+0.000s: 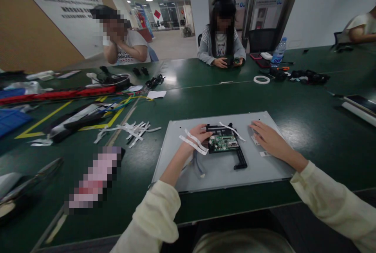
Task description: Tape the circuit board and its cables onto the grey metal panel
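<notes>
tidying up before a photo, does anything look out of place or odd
Yes: two white strips lie across the left hand, another strip lies askew over the black frame, and a jumble of strips litters the table. They look like stray scraps; I see no clear damage.

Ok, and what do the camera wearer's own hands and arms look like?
The left hand and right hand are ungloved. Loose, wrinkled, pale-yellow fabric sleeves, left and right, leave the wrists bare. Thin white strips cross the left hand.
</notes>
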Motion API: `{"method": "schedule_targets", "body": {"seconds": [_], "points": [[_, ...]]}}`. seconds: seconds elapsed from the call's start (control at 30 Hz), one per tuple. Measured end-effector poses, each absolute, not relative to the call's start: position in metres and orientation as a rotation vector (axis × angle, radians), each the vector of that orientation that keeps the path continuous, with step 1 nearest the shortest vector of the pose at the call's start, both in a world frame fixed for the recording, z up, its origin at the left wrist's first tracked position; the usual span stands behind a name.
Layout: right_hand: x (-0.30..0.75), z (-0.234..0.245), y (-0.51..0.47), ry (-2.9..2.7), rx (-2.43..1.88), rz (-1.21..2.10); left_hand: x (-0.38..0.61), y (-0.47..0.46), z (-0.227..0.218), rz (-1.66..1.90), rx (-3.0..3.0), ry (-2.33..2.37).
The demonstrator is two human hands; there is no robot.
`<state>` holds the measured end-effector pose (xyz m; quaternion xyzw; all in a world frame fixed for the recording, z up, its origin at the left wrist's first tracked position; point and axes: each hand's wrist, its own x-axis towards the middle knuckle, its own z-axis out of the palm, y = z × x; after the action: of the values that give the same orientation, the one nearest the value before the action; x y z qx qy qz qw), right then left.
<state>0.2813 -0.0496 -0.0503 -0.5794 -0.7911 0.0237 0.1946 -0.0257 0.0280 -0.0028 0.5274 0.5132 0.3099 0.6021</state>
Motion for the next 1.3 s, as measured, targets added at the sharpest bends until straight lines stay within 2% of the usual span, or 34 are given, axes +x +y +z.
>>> {"method": "schedule_targets", "body": {"seconds": [0.13, 0.23, 0.4, 0.67, 1.3], "points": [[0.281, -0.049, -0.051, -2.21, -1.618, 0.056, -0.032, 0.031, 0.0, 0.748, 1.845, 1.378], [0.28, -0.048, -0.051, -2.217, -1.625, 0.051, -0.038, 0.027, 0.007, 0.696, 2.192, 1.234], [0.28, -0.047, -0.051, -2.214, -1.616, 0.066, -0.039, 0.023, 0.006, 0.446, 2.44, 0.951], [0.279, -0.046, -0.051, -2.219, -1.629, 0.055, -0.035, 0.029, -0.016, 0.406, 2.486, 0.966], [0.269, -0.047, -0.036, -2.262, -1.629, 0.02, -0.038, 0.03, -0.019, 0.443, 2.386, 1.05]]}}
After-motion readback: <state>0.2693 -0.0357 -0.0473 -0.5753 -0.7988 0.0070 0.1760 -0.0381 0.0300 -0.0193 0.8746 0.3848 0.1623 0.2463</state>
